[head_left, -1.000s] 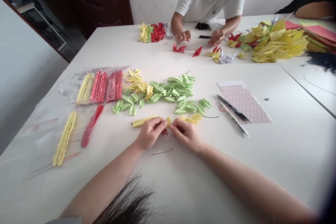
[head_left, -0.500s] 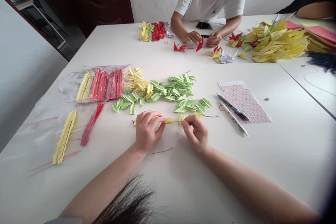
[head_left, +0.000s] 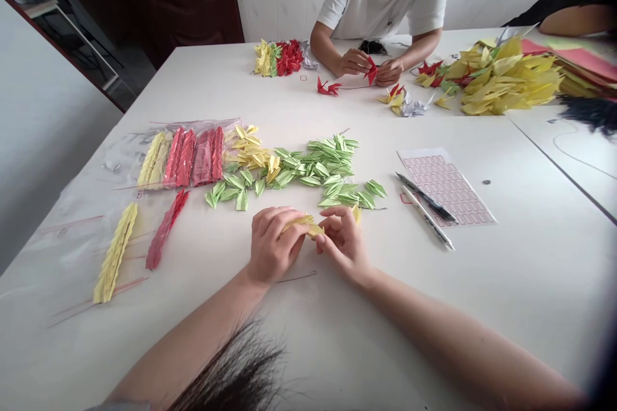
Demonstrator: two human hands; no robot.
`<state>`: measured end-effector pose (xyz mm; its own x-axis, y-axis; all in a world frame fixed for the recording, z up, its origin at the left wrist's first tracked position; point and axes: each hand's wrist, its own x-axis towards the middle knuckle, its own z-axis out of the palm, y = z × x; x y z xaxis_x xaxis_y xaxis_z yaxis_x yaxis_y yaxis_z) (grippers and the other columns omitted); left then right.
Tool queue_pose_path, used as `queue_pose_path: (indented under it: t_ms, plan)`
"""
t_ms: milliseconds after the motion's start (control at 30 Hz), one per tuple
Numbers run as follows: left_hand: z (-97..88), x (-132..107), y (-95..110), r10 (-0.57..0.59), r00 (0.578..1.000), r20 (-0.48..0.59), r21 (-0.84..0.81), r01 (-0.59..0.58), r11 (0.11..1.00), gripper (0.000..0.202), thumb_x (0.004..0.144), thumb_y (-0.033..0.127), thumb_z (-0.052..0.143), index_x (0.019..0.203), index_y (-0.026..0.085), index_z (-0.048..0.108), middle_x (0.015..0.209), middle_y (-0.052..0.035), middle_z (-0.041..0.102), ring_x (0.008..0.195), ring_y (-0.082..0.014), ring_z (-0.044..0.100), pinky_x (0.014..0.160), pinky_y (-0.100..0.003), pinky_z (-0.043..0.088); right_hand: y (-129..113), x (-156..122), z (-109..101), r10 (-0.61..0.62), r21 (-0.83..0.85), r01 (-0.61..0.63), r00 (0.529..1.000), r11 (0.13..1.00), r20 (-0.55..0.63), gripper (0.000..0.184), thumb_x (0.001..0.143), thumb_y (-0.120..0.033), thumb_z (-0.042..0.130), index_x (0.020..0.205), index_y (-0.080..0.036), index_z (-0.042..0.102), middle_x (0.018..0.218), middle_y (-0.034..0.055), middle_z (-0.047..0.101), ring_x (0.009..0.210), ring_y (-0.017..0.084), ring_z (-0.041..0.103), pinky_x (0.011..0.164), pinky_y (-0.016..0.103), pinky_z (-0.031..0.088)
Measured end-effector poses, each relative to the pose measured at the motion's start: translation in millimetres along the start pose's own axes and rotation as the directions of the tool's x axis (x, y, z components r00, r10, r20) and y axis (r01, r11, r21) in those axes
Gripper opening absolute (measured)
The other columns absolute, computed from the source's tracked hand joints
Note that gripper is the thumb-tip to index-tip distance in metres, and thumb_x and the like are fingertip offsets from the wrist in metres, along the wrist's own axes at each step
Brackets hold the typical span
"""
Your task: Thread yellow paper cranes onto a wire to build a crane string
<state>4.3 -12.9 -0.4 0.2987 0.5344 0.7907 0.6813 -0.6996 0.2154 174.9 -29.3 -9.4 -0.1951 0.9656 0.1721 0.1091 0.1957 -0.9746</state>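
My left hand (head_left: 272,244) is closed around a stack of yellow folded paper cranes (head_left: 303,225) just above the white table (head_left: 506,282). My right hand (head_left: 343,241) pinches the stack's right end, with another yellow crane (head_left: 356,212) by its fingertips. A thin dark wire (head_left: 297,278) lies on the table just below both hands. Loose green folded cranes (head_left: 318,170) are spread right behind my hands.
Strung yellow (head_left: 114,253) and red (head_left: 165,229) crane rows lie at left, with bagged rows (head_left: 186,157) behind. A sticker sheet (head_left: 446,186) and two pens (head_left: 427,202) sit at right. Across the table a person's hands (head_left: 371,67) hold a red crane; a big yellow pile (head_left: 506,77) lies far right.
My hands have come back together; the yellow cranes that were drawn out along the wire are now bunched between them. The person opposite has lifted a red crane.
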Motion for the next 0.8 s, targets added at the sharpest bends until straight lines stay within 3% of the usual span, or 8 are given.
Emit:
queue_pose_path:
  t_ms: [100,200,300,400,467,600,800]
  plan:
    - [1.3,-1.1,0.0,0.007,1.000,0.019,-0.026,-0.007,1.000,0.011,0.088,0.016,0.064,0.095,0.023,0.065,0.102,-0.0055,0.072,0.105,-0.0207,0.064,0.097,-0.035,0.045,0.7,0.7,1.6,-0.040,-0.015,0.040,0.999,0.999,-0.021,0.024,0.096,-0.046,0.055,0.098,-0.024,0.047,0.074,-0.0007,0.058,0.057,0.012,0.058,0.051,0.026,0.045]
    - [3.8,-3.1,-4.2,-0.138,0.985,0.104,-0.102,0.148,0.984,0.034,0.088,0.021,0.064,0.121,0.018,0.057,0.120,-0.0125,0.067,0.119,-0.0252,0.059,0.101,-0.039,0.044,4.1,2.1,2.9,-0.065,-0.001,0.065,0.995,0.998,-0.079,0.021,0.095,-0.043,0.057,0.097,-0.024,0.048,0.083,0.0020,0.063,0.058,0.012,0.060,0.054,0.027,0.050]
    - [4.2,-3.8,-9.7,-0.278,0.926,0.254,-0.188,0.329,0.925,0.047,0.087,0.029,0.065,0.131,0.018,0.051,0.120,-0.0117,0.067,0.115,-0.0256,0.061,0.100,-0.040,0.044,7.1,3.3,2.4,-0.102,-0.022,0.100,0.988,0.995,-0.112,0.023,0.094,-0.043,0.059,0.104,-0.024,0.052,0.091,0.0049,0.065,0.069,0.014,0.064,0.061,0.029,0.055]
    - [2.8,-1.3,-13.3,-0.366,0.832,0.417,-0.258,0.494,0.830,0.042,0.085,0.034,0.068,0.123,0.020,0.057,0.100,-0.0058,0.070,0.093,-0.0217,0.065,0.088,-0.036,0.047,8.0,4.8,0.0,-0.160,-0.054,0.153,0.972,0.987,-0.170,0.024,0.093,-0.043,0.060,0.105,-0.023,0.058,0.095,0.0071,0.066,0.080,0.018,0.066,0.067,0.031,0.056]
    - [2.0,1.7,-14.5,-0.384,0.785,0.487,-0.297,0.562,0.772,0.030,0.085,0.036,0.069,0.109,0.019,0.064,0.090,-0.0040,0.068,0.081,-0.0186,0.062,0.077,-0.031,0.047,7.6,6.2,-2.2,-0.149,-0.045,0.143,0.966,0.989,-0.209,0.022,0.093,-0.042,0.061,0.103,-0.022,0.061,0.092,0.0070,0.065,0.076,0.017,0.063,0.063,0.030,0.053]
    - [0.8,6.5,-15.5,-0.422,0.747,0.514,-0.368,0.636,0.678,0.022,0.083,0.038,0.070,0.083,0.018,0.062,0.078,-0.0009,0.060,0.070,-0.0140,0.055,0.067,-0.026,0.044,5.8,10.3,-4.6,-0.046,0.072,0.067,0.964,0.995,-0.261,0.020,0.094,-0.041,0.062,0.097,-0.022,0.060,0.073,0.0006,0.060,0.056,0.011,0.052,0.048,0.024,0.043]
    - [-2.4,4.7,-15.6,-0.400,0.604,0.689,-0.497,0.796,0.346,0.031,0.087,0.046,0.066,0.094,0.016,0.060,0.075,0.0002,0.062,0.060,-0.0110,0.057,0.058,-0.023,0.047,0.9,12.8,0.4,0.009,0.221,0.037,0.979,0.975,-0.202,0.029,0.094,-0.050,0.058,0.095,-0.024,0.047,0.067,-0.0026,0.064,0.053,0.013,0.062,0.048,0.024,0.048]
